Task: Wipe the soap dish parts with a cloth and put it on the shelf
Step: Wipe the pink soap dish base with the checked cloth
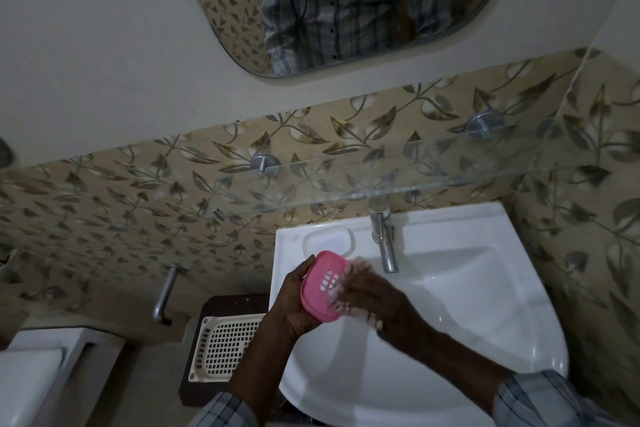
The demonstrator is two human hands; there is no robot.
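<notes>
1. Head view: the pink dish (pixel 323 284) is gripped by the left hand (pixel 294 305), fingers curled round its edge, and held tilted over the sink's (pixel 467 305) left rim.
2. The right hand (pixel 377 302) is set against the dish's slotted face; it is blurred, so its grip cannot be told.
3. The glass shelf (pixel 433 166) is seen above the tap (pixel 384 246), well apart from the dish.

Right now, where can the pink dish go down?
The glass shelf is bare between its two brackets, above the tap. The hollow in the sink rim left of the tap is bare. Crowded: over the basin, where the left hand grips the soap dish and the right hand meets it.
</notes>
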